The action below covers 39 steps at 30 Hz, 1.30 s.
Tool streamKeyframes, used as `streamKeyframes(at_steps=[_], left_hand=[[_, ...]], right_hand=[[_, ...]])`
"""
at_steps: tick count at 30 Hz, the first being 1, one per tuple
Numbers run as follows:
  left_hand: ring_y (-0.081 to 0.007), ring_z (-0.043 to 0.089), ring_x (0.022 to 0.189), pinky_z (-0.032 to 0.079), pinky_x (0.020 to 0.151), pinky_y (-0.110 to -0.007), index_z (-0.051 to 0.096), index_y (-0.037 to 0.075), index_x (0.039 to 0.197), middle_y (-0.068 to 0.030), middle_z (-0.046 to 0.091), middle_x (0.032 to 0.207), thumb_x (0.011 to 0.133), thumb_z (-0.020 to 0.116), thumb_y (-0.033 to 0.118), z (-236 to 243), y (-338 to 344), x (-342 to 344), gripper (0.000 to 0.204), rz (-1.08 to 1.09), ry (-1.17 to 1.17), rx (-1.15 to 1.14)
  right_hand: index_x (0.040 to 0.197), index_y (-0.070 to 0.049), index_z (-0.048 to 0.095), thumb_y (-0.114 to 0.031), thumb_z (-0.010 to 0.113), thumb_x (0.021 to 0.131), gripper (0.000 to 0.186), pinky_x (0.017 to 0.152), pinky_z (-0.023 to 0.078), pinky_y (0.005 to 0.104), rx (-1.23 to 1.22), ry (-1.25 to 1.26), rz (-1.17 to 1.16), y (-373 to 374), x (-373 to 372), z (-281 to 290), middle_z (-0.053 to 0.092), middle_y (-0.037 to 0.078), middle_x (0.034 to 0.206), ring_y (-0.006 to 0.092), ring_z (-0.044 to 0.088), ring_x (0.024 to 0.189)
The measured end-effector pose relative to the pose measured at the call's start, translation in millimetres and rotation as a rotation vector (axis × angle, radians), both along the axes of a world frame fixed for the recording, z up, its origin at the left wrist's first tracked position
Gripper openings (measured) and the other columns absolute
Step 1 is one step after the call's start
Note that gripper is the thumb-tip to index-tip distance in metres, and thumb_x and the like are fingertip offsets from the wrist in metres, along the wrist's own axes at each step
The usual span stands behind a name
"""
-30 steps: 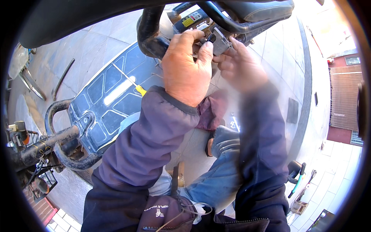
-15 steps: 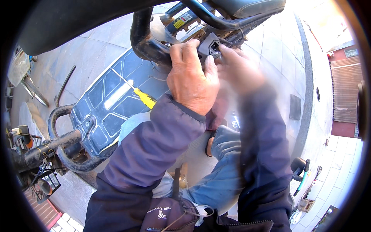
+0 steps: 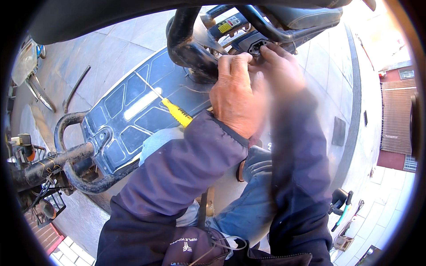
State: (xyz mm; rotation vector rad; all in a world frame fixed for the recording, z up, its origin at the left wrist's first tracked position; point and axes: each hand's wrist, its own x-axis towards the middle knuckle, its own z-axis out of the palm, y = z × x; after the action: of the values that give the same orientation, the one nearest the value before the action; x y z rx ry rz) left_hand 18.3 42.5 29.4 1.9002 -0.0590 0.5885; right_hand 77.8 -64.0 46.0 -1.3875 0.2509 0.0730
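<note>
A dark charging socket (image 3: 256, 46) in a grey surround sits under the seat frame of a black two-wheeler. Just below it is my left hand (image 3: 235, 95), its fingers bent and bunched near the surround; the fingertips and anything between them are hidden. My right hand (image 3: 286, 73) is smeared by motion, with its fingers at the socket's right edge. What it grips, if anything, does not show. A screwdriver with a yellow handle (image 3: 177, 113) lies on the dark footboard (image 3: 155, 84), left of my left hand, its shaft pointing away.
A thick black frame tube (image 3: 191, 51) stands left of the socket, and the seat (image 3: 297, 22) overhangs it. The steering column (image 3: 71, 155) extends at left. A bent black tube (image 3: 76, 88) lies on the paving. At lower right is a teal-handled tool (image 3: 344, 210).
The socket, pulled forward between my hands before, now sits farther back against the frame. My left hand is lower relative to the socket. The whole view has shifted slightly.
</note>
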Motion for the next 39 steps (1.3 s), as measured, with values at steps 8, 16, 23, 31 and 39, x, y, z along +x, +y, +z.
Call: streamKeyframes(at_steps=[8, 16, 23, 31, 39], left_hand=[[-0.0238, 0.061, 0.069, 0.050, 0.067, -0.034, 0.054, 0.002, 0.105, -0.0132, 0.055, 0.098, 0.078, 0.066, 0.002, -2, 1, 3, 0.029, -0.009, -0.005, -0.026], [-0.0236, 0.062, 0.070, 0.049, 0.067, -0.034, 0.056, 0.002, 0.103, -0.0124, 0.056, 0.095, 0.078, 0.065, 0.001, -1, 1, 2, 0.027, -0.028, 0.016, -0.043], [-0.0246, 0.063, 0.071, 0.049, 0.068, -0.035, 0.057, 0.002, 0.101, -0.0123, 0.057, 0.093, 0.078, 0.065, 0.000, -3, 1, 1, 0.025, -0.032, 0.009, -0.024], [-0.0252, 0.065, 0.072, 0.050, 0.066, -0.034, 0.057, 0.002, 0.098, -0.0112, 0.058, 0.092, 0.080, 0.065, 0.001, -1, -4, 2, 0.020, -0.036, 0.035, -0.092], [-0.0268, 0.065, 0.075, 0.051, 0.067, -0.035, 0.057, 0.003, 0.097, -0.0114, 0.058, 0.092, 0.081, 0.064, 0.002, -1, 9, 5, 0.017, -0.003, 0.051, -0.097]], right_hand=[[0.122, 0.012, 0.043, -0.002, 0.051, 0.087, 0.038, 0.065, 0.057, 0.0308, -0.085, -0.001, -0.066, 16, 0, 11, 0.060, 0.017, 0.096, 0.0230, 0.065, 0.077], [0.115, 0.011, 0.049, 0.000, 0.053, 0.084, 0.034, 0.062, 0.055, 0.0297, -0.069, 0.002, -0.081, 16, 3, 8, 0.062, 0.015, 0.091, 0.0222, 0.065, 0.074], [0.114, 0.010, 0.051, 0.000, 0.055, 0.080, 0.036, 0.064, 0.053, 0.0320, -0.114, 0.042, -0.091, 18, 5, 10, 0.061, 0.015, 0.090, 0.0232, 0.063, 0.076], [0.106, 0.001, 0.063, -0.004, 0.064, 0.073, 0.033, 0.083, 0.048, 0.0351, -0.564, -0.072, 0.057, 11, 9, 7, 0.059, 0.020, 0.105, 0.0305, 0.058, 0.099], [0.100, 0.007, 0.063, -0.002, 0.055, 0.075, 0.027, 0.071, 0.049, 0.0365, -0.551, -0.135, 0.039, 37, 2, 10, 0.063, 0.018, 0.093, 0.0280, 0.062, 0.082]])
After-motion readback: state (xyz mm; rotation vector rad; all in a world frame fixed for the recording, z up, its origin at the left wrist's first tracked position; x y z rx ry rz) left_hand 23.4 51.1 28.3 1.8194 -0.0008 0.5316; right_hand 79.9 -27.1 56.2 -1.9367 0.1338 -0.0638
